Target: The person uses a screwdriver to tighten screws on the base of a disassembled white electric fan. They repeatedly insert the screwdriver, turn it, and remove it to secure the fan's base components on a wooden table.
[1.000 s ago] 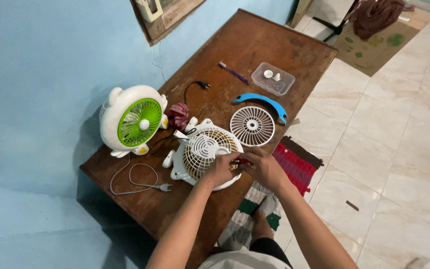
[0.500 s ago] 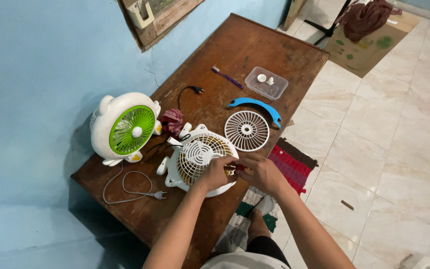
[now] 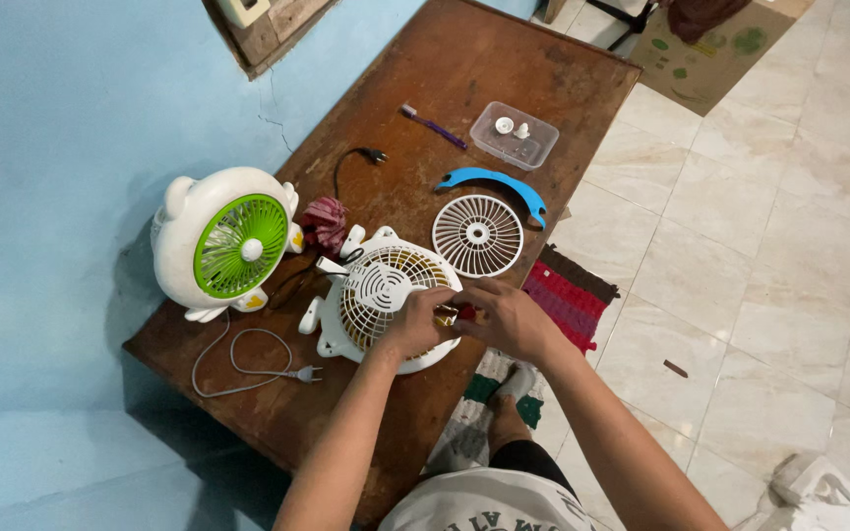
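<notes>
A white desk fan (image 3: pixel 378 300) lies on its back on the brown wooden table (image 3: pixel 464 69), its round grille facing up. My left hand (image 3: pixel 416 322) rests on the near right rim of that fan. My right hand (image 3: pixel 510 317) meets it from the right, and together the fingers pinch a small dark and red tool (image 3: pixel 452 313) at the fan's edge. A loose white round grille (image 3: pixel 477 235) lies just beyond my hands, with a curved blue plastic piece (image 3: pixel 494 183) behind it.
A second white fan with a green grille (image 3: pixel 223 243) stands upright at the left by the blue wall, its grey cord (image 3: pixel 248 366) coiled on the table. A clear tray with small white parts (image 3: pixel 515 135), a purple toothbrush (image 3: pixel 434 126), a red cloth (image 3: pixel 325 222) and a black plug (image 3: pixel 371 155) lie farther back. Striped mats (image 3: pixel 568 295) cover the tiled floor below.
My hands stay at the fan's near rim, with only small finger shifts. The camera has drifted, so the table sits slightly differently in view.
</notes>
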